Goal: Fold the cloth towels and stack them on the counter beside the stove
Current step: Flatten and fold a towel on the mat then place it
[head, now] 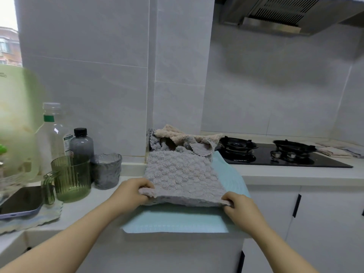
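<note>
**Both hands pinch the near edge of a grey towel**

A nubbly grey towel [183, 174] lies on a light blue mat [177, 221] on the counter [295, 174]. The left hand [132, 191] pinches its near left corner, the right hand [239, 207] its near right corner. Behind it sits a heap of unfolded beige and grey towels [183, 140], beside the black gas stove [275, 154]. A green pitcher [69, 178] and bottles stand left.

- two hands, left hand [132, 191] and right hand [239, 207]
- one grey towel [183, 178] in them, on one light blue mat [177, 221]
- one heap of towels [183, 141], can't count those
- two bottles: clear bottle [52, 133], dark bottle [81, 144]
- two cups: green pitcher [69, 178], grey glass [106, 170]
- one phone [19, 201]
- two stove burners [238, 145]
</note>
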`<state>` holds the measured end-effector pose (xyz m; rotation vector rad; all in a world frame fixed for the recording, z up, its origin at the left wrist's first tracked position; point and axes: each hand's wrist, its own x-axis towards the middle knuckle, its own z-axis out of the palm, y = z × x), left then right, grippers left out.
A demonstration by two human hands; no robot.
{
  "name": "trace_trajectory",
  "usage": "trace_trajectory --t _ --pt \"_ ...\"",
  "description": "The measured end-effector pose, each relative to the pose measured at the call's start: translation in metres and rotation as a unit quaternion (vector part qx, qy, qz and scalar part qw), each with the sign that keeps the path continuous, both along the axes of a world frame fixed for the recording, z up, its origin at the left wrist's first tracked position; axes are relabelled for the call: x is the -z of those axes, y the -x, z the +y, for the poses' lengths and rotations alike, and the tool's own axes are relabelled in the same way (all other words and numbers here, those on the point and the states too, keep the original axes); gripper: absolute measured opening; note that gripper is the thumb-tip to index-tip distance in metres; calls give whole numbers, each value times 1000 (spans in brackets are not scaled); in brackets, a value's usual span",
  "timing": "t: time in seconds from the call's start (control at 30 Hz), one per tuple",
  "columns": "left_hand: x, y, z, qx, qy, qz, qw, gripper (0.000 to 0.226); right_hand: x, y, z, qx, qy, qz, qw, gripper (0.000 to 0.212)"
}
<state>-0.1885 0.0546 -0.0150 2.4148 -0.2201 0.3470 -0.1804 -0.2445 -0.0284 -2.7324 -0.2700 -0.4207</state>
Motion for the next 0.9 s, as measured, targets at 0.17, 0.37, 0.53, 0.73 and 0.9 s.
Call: trace_trajectory --t 0.17,0.37,0.53,0.73,0.9 --pt "-10 18 3 -5 68 31 997 25 -5 16 -10 -27 -107 67 992 21" --pt "-14 40 1 17 80 44 996 10 -16 42 -21 -48 -157 79 983 27" --pt "-21 56 -1 16 78 45 996 5 -30 64 -25 -72 -202 114 970 32" --pt "-18 58 0 -6 118 35 992 16 -30 66 -29 -59 -272 111 954 16" --pt "-11 41 -4 -45 148 15 988 16 -22 48 -25 -14 -326 70 943 17"
